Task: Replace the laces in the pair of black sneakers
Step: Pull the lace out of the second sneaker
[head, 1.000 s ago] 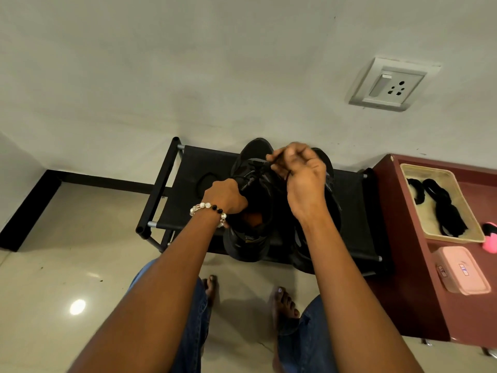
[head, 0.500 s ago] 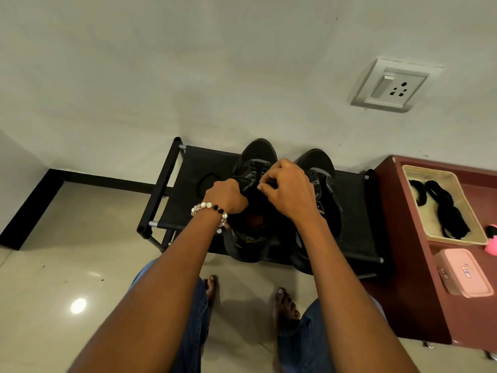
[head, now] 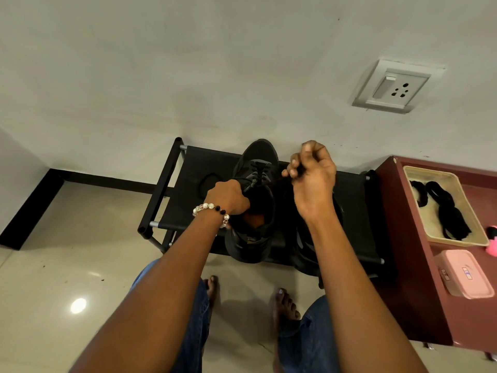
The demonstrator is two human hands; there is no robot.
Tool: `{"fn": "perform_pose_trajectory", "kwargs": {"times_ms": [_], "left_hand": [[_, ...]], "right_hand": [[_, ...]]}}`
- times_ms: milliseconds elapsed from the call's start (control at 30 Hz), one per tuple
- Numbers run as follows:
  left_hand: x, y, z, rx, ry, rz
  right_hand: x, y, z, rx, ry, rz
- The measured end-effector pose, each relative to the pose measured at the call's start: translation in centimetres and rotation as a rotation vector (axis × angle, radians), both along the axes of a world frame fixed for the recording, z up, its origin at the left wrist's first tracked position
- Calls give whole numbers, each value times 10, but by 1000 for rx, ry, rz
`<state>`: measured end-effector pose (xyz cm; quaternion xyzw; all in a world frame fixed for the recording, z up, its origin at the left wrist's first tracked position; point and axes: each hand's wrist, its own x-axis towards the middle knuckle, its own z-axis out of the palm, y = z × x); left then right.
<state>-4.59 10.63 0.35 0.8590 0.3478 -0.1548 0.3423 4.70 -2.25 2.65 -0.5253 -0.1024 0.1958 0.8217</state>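
Nearest to us, our two forearms reached out toward twelve o'clock over our bare feet and the pale floor. Our left hand [head: 228, 196], a bead bracelet [head: 211, 210] at its wrist, had its grip curled round the collar edge of the left sneaker [head: 254, 203], holding it down on the black shoe rack [head: 207, 168]. That sneaker lay with its long axis from six to twelve o'clock, heel toward us, toe toward the wall. The right sneaker [head: 306, 246] sat just beside it at three o'clock, mostly hidden under our right forearm.

Our right hand [head: 313, 176] was raised just past the left sneaker's tongue, at about one o'clock from it, its grip pinched on the old lace [head: 256, 176]; the strand ran down and back toward the eyelets at roughly eight o'clock from that hand. We judged the next pull should follow that line away from the shoe, with the left hand bracing.

Farther out at three o'clock, the maroon surface [head: 403, 238] carried a tray [head: 419, 224] with spare black laces [head: 449, 214] and a pink box [head: 464, 274].
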Motion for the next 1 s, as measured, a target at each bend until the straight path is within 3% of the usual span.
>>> {"fn": "perform_pose_trajectory", "kwargs": {"times_ms": [67, 200, 267, 367, 433, 567, 600, 767, 867, 933, 1000], "left_hand": [[0, 0, -1, 11, 3, 1], [1, 0, -1, 49, 12, -15], [2, 0, -1, 64, 16, -22], [2, 0, -2, 74, 15, -25], [2, 1, -2, 67, 9, -25], [0, 3, -1, 76, 7, -36], [0, 2, 0, 63, 7, -40], [-1, 3, 9, 3, 10, -36], [-6, 10, 21, 11, -21, 2], [-10, 13, 27, 71, -137, 36], [-10, 13, 29, 94, -358, 80]], "right_hand": [[-1, 2, -4, -359, -316, 13], [-5, 7, -22, -1039, -908, 290], [-9, 10, -22, -1177, -1031, 335], [-11, 11, -19, -1190, -1043, 288], [-12, 11, -19, -1125, -909, 235], [-4, 5, -13, -700, -206, 55], [0, 2, -13, -677, -136, 25], [3, -2, -16, -1076, -487, 4], [0, 0, -6, -1051, -593, 43], [-4, 0, -3, -1080, -582, 197], [-10, 0, -4, -1252, -606, 349]]}}
